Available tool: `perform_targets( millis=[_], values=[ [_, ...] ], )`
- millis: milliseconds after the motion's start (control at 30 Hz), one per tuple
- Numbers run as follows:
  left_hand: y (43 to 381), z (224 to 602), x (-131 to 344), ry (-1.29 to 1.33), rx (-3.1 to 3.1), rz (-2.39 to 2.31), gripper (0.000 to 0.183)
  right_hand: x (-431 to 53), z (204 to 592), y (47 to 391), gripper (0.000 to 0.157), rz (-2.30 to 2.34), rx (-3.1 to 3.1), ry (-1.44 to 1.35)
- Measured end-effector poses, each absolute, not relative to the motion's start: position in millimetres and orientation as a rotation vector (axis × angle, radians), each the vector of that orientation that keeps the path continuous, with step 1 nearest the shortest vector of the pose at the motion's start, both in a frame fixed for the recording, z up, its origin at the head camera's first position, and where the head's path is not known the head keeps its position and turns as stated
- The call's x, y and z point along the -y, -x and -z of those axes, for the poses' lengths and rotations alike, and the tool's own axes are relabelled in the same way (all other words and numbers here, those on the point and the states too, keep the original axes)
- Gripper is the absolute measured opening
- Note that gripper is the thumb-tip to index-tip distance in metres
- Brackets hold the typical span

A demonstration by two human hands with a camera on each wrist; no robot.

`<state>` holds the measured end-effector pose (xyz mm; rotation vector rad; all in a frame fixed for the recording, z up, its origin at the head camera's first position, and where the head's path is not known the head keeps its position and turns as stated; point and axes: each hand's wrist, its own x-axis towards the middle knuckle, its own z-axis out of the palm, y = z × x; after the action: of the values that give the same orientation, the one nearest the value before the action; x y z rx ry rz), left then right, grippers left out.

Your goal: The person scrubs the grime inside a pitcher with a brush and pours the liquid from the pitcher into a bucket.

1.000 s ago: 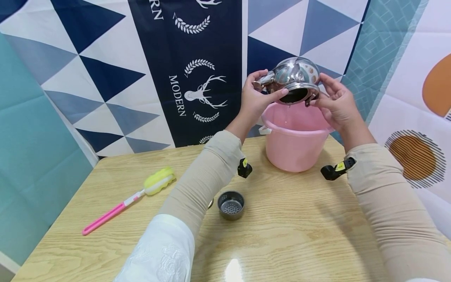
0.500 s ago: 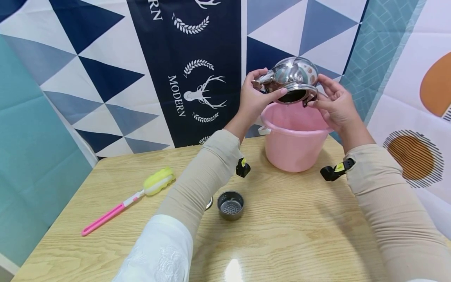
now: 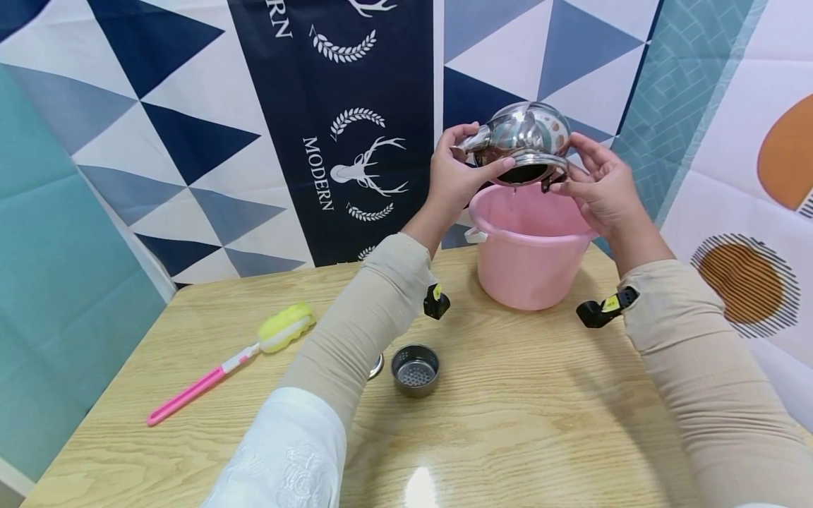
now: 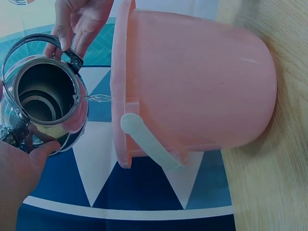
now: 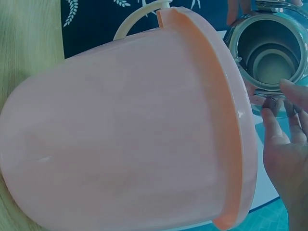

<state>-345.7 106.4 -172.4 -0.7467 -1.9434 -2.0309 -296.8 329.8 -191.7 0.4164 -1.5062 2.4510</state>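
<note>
A shiny stainless-steel teapot (image 3: 530, 127) hangs tilted above the pink bucket (image 3: 533, 271), its round mouth facing down toward me. My left hand (image 3: 454, 169) grips the pot's left side around a projecting metal part, thumb along the rim. On the other side, my right hand (image 3: 603, 183) holds the pot near the base of its arched handle (image 4: 29, 38), thumb and fingers bent. A thin stream of water (image 4: 98, 97) runs from the rim into the bucket. The pot's inside looks bare in the left wrist view; the bucket's bottom is hidden.
On the wooden table (image 3: 508, 423) stands a perforated metal strainer cup (image 3: 416, 370). Beside it a round metal piece (image 3: 377, 367) is partly hidden by my left sleeve. A yellow sponge brush (image 3: 286, 328) with a pink handle lies at left. Patterned cloth (image 3: 375, 176) hangs behind.
The teapot has shifted slightly left and up in both hands. A thin thread of water now shows more clearly below its rim. Bucket, strainer cup and brush stay put.
</note>
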Motion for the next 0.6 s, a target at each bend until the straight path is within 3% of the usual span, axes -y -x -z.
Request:
perform_targets(
  millis=[600],
  values=[
    [346.9,178.6,-108.0,0.789,1.838,2.092,0.061,-329.4,191.9,295.5,0.078,-2.410,1.536,-0.398]
  ],
)
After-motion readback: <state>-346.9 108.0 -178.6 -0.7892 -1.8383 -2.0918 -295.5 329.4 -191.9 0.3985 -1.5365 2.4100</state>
